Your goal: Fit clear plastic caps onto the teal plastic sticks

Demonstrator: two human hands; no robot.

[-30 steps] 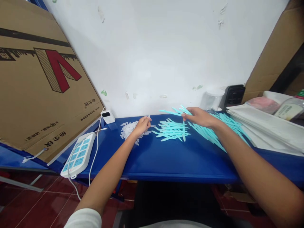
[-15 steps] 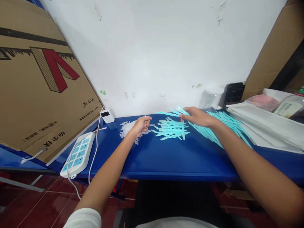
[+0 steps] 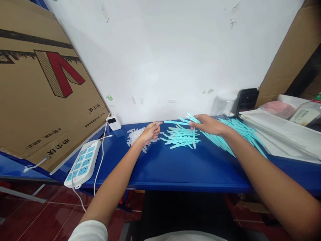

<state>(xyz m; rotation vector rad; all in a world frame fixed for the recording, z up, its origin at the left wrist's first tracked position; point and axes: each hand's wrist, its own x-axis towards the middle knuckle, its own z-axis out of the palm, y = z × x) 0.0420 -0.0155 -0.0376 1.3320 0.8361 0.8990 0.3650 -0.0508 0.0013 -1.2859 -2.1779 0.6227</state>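
Observation:
My right hand (image 3: 207, 124) is closed around several thin turquoise plastic sticks (image 3: 175, 122), which fan out to the left. At the tip of the longest stick, my left hand (image 3: 150, 133) pinches thumb and finger together; whatever is between them is too small to make out. Beneath and beside the left hand lies a heap of small translucent whitish pieces (image 3: 133, 135). A pile of turquoise sticks with pale ends (image 3: 181, 138) lies between the hands. More turquoise sticks (image 3: 240, 130) are spread behind and under my right wrist.
On the blue table (image 3: 175, 170), a white power strip (image 3: 83, 164) with cables and a small white device (image 3: 114, 123) stand left. A large cardboard box (image 3: 50, 90) rises there. At right are a clear jar (image 3: 225, 103), a black object (image 3: 247, 99) and white sheets (image 3: 281, 134).
My left fingertips have moved slightly right and now meet the tip of a held stick. The sticks in my right hand have shifted a little; that hand stays in place.

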